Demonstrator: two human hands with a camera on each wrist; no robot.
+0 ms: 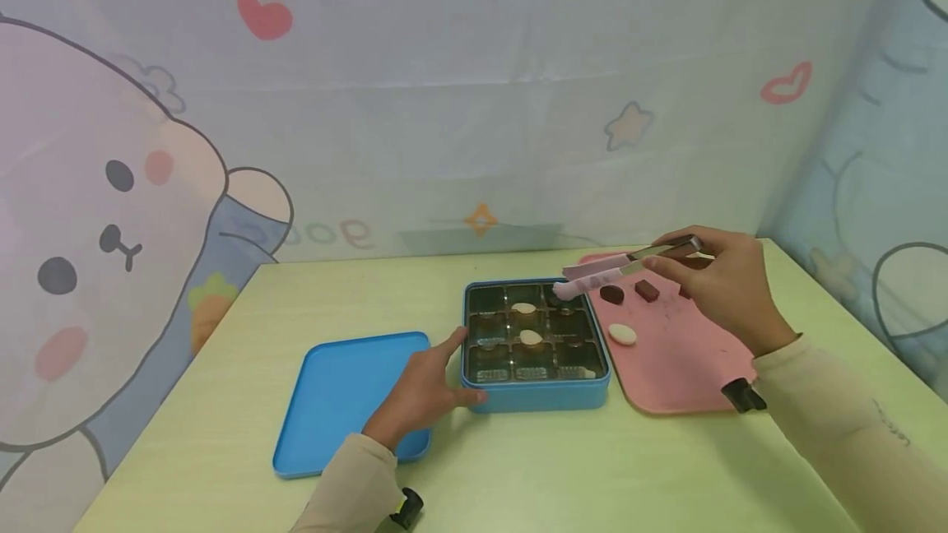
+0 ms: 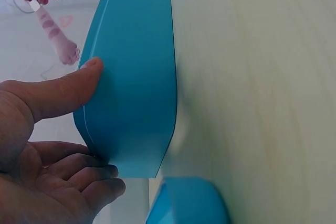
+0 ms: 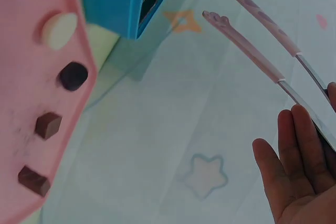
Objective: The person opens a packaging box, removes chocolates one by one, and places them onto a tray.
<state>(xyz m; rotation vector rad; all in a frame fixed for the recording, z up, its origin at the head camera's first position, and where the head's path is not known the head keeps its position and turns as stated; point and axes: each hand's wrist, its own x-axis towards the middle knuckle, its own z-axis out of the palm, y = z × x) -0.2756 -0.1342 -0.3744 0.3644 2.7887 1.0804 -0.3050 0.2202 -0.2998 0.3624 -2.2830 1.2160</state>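
My left hand [image 1: 425,389] holds the near-left corner of a blue tin box [image 1: 541,398], thumb against its front wall and fingers at its left side. Inside the tin, a clear divider tray has several compartments; two white oval chocolates [image 1: 530,338] sit in its middle column. My right hand [image 1: 729,290] grips metal tongs [image 1: 592,278] with pink paw-shaped tips, held over the tin's far-right corner. In the right wrist view the tips of the tongs [image 3: 252,51] stand apart with nothing between them. Something dark lies in the compartment below the tips, partly hidden.
Right of the tin lies a pink tray [image 1: 681,389] with a white oval chocolate [image 1: 622,335], a dark round chocolate [image 1: 611,294] and brown block chocolates [image 1: 647,291]. A blue lid [image 1: 348,385] lies on the table at left. A printed cloth [image 1: 444,105] hangs behind.
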